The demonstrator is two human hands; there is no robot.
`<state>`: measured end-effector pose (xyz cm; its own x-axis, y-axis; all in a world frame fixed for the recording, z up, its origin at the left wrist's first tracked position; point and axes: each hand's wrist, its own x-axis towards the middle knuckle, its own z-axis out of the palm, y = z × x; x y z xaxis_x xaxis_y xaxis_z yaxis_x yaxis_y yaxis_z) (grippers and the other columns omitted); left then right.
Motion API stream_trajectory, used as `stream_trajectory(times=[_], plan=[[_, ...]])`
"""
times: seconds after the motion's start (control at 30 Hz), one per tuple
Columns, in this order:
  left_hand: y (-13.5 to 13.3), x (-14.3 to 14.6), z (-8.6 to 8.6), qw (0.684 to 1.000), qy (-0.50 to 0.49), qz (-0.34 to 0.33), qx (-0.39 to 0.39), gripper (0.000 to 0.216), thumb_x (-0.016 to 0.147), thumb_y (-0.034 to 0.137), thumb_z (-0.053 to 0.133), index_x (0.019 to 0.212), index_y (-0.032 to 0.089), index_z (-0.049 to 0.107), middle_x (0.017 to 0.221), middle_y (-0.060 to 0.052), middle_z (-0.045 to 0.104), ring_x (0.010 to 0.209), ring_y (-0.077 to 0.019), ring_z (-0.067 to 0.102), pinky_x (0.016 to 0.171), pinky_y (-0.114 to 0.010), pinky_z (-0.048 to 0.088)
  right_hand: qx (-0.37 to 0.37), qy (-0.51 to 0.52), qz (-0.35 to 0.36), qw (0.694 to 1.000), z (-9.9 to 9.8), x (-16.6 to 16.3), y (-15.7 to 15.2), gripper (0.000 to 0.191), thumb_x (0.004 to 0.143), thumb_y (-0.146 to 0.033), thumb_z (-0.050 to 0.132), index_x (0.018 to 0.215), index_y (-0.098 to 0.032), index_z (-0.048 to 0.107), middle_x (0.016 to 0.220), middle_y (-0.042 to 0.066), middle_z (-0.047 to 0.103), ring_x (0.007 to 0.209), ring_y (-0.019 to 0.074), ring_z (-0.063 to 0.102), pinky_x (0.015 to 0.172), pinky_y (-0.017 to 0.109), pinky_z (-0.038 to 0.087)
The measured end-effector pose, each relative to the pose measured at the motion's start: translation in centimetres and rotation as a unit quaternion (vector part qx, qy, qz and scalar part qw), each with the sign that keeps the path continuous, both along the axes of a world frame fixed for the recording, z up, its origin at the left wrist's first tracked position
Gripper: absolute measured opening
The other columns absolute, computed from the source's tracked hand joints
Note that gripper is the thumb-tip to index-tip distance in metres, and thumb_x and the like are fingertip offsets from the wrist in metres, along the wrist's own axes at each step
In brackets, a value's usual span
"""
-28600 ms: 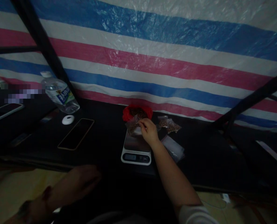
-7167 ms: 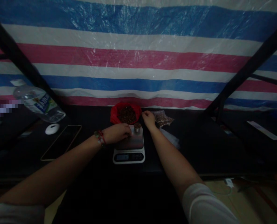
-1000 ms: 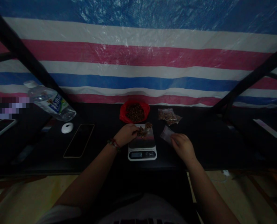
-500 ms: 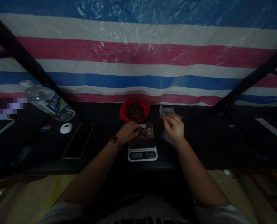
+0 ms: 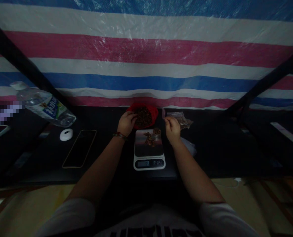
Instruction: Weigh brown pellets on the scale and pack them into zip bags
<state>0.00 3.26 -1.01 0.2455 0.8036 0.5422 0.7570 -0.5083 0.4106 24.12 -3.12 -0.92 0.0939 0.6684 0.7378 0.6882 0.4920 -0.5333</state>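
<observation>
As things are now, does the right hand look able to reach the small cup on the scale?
Probably yes: the right hand is close beside the small cup, and nothing visible stands between them. However, its fingers seem to hold a small plastic bag, so they may not be free to grasp.

The display on the digital kitchen scale seems to read "105", though the digits are tiny and any decimal point is unclear. Just right of it on the scale's front panel, the button markings are too small to read. Well left of the scale, a clear plastic bottle bears a blue, white and green label with large, illegible characters. Nearer the camera than the scale, dark print on the person's shirt is cut off by the bottom edge.
</observation>
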Motion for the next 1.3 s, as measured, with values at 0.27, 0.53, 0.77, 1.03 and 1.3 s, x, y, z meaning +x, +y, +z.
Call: stream_trajectory(times=[0.27, 0.53, 0.77, 1.03, 1.3], plan=[[-4.2, 0.6, 1.5, 0.987, -0.025, -0.114, 0.109, 0.049, 0.084, 0.022, 0.05, 0.132, 0.019, 0.042, 0.13, -0.014, 0.047, 0.122, -0.0248, 0.044, 0.101, -0.044, 0.039, 0.011, -0.122, 0.064, 0.99, 1.2, -1.0, -1.4, 0.023, 0.089, -0.019, 0.044, 0.099, -0.021, 0.064, 0.105, 0.007, 0.061, 0.099, 0.0188, 0.057, 0.088, 0.034, 0.048], [-5.7, 2.6, 1.8, 0.965, -0.026, -0.202, 0.167, 0.06, 0.081, 0.027, 0.051, 0.138, 0.024, 0.03, 0.147, -0.013, 0.028, 0.133, -0.0287, 0.032, 0.105, -0.05, 0.031, 0.025, -0.196, 0.108, 0.974, 2.4, -2.7, -2.7, 0.019, 0.087, -0.02, 0.049, 0.093, -0.024, 0.067, 0.103, 0.006, 0.06, 0.099, 0.0203, 0.053, 0.087, 0.037, 0.048], [-5.4, 1.0, 2.4, 0.976, 0.003, -0.179, 0.125, 0.02, 0.079, 0.025, 0.054, 0.094, 0.023, 0.066, 0.105, -0.006, 0.064, 0.105, -0.0224, 0.055, 0.094, -0.043, 0.043, 0.043, -0.149, 0.134, 0.979, 2.3, -2.7, -2.4, 0.018, 0.086, -0.018, 0.051, 0.095, -0.023, 0.065, 0.092, 0.006, 0.06, 0.094, 0.0201, 0.054, 0.088, 0.041, 0.046], [-5.4, 2.3, 1.7, 0.984, -0.145, -0.012, 0.099, 0.018, 0.083, 0.034, 0.059, 0.083, 0.018, 0.066, 0.08, -0.003, 0.067, 0.075, -0.0136, 0.061, 0.069, -0.026, 0.05, 0.055, -0.086, 0.052, 0.993, 1.9, -3.3, -3.3, 0.018, 0.086, -0.022, 0.05, 0.099, -0.023, 0.063, 0.092, 0.007, 0.061, 0.093, 0.0226, 0.057, 0.087, 0.045, 0.047], [-6.3, 2.5, 1.5, 0.979, -0.114, -0.157, 0.066, 0.03, 0.089, 0.019, 0.039, 0.107, 0.018, 0.063, 0.103, -0.005, 0.069, 0.095, -0.0139, 0.063, 0.085, -0.029, 0.051, 0.005, -0.184, 0.149, 0.972, 1.6, -5.1, -3.5, 0.036, 0.088, -0.024, 0.052, 0.123, -0.024, 0.055, 0.112, 0.007, 0.063, 0.105, 0.0206, 0.057, 0.093, 0.039, 0.048]])
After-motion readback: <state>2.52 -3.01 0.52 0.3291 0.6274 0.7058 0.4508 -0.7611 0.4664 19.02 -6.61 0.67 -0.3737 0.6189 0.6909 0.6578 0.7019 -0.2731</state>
